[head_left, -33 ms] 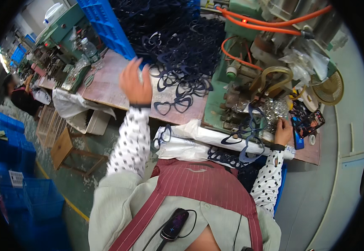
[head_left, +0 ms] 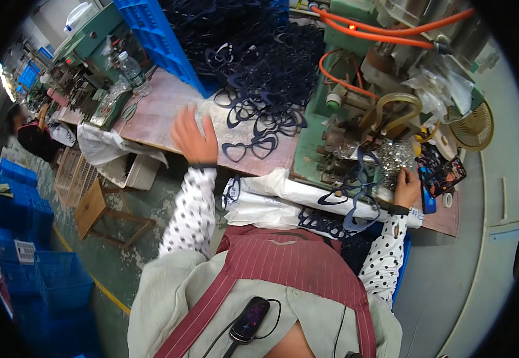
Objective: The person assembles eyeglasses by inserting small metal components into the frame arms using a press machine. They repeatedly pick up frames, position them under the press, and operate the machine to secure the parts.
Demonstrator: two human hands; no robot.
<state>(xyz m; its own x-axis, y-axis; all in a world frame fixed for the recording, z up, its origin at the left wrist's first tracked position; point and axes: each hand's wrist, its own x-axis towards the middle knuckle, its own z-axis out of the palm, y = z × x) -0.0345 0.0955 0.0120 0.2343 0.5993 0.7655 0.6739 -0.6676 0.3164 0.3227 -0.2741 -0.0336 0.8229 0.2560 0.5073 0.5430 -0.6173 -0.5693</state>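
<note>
My left hand [head_left: 195, 136] hovers over the pinkish table with fingers apart, holding nothing. To its right lies a dark blue eyeglass frame front [head_left: 249, 149], below a large heap of similar frames [head_left: 259, 65]. My right hand [head_left: 408, 188] is at a pile of small shiny metal parts [head_left: 395, 160], its fingers bent together; anything between them is too small to make out. More blue frames [head_left: 361, 206] hang or rest in front of the green machine [head_left: 310, 140], left of that hand. Others lie on white plastic sheeting [head_left: 259, 206] along the table's front edge.
A blue crate [head_left: 167, 45] leans at the heap's left. A water bottle [head_left: 131, 68] and scissors [head_left: 130, 110] are further left. Orange hoses [head_left: 384, 37] cross the machine. A phone [head_left: 444, 177] lies beside my right hand. A wooden stool [head_left: 95, 209] stands on the floor; another person [head_left: 35, 140] works far left.
My left hand has drawn back a little from the blue crate and the heap, toward me. My right hand stays by the metal parts. The whole view has shifted slightly.
</note>
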